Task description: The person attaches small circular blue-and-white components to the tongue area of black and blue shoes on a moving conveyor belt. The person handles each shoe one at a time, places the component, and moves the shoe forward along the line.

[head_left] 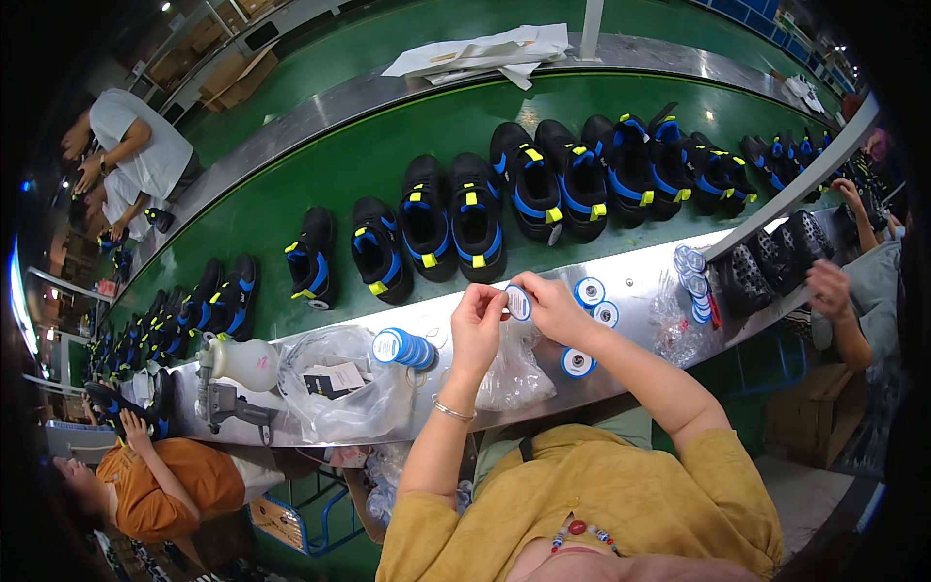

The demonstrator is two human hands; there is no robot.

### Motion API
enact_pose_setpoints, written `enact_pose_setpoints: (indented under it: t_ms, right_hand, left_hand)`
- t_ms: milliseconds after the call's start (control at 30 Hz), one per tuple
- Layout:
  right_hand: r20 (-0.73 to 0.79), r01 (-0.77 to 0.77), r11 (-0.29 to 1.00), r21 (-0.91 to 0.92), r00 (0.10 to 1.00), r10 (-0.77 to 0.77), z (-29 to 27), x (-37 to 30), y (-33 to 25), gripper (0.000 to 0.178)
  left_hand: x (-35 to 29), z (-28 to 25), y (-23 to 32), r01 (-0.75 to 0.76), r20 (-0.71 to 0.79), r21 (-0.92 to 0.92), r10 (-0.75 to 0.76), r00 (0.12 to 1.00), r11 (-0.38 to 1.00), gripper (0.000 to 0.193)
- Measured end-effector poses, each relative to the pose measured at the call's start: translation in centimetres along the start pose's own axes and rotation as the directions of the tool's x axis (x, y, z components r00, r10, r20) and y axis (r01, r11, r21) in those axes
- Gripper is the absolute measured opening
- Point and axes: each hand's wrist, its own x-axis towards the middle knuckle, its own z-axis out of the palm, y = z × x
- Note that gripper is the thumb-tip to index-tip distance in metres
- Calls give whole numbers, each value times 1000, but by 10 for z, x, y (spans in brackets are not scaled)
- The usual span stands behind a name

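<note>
Over the steel worktable, my right hand (555,312) grips a round blue-and-white tag (519,303) by its edge. Close beside it, my left hand (477,325) is closed in a pinch at the tag's left side; what its fingertips hold is too small to make out. To the left lies a fanned stack of round tags (405,348). A few loose round tags (606,314) rest just right of my right forearm. Below my hands sits a clear plastic bag (517,376) of small pieces. Black shoes (476,215) with blue and yellow trim stand in pairs beyond the table.
A larger plastic bag with cards (339,383) and a spray gun with a white cup (244,365) lie to the left. More tags (692,276) are at the right, near a slanted metal post (805,179). Co-workers are at both sides, one in an orange shirt (175,482).
</note>
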Motion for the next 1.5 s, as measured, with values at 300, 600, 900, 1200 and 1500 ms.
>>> enact_pose_setpoints:
  t_ms: [300,600,900,1200,1500]
  right_hand:
    - [391,-325,907,267,897,206,10,35,-16,18]
    - [-65,-173,979,-109,984,166,84,60,0,12]
    - [-201,-192,906,-378,972,122,113,71,6,10]
    - [-101,10,805,-593,991,-86,122,76,-6,4]
    - [-94,31,910,-413,993,-76,112,73,-16,21]
  left_hand:
    - [4,-45,41,-6,66,328,-16,998,945,3]
    - [67,-105,33,12,-173,687,147,974,727,20]
    - [93,-122,34,403,-77,82,-397,914,912,13]
    - [92,-126,35,383,-59,141,-379,924,913,11]
    - [81,-126,49,164,-241,510,-42,970,845,7]
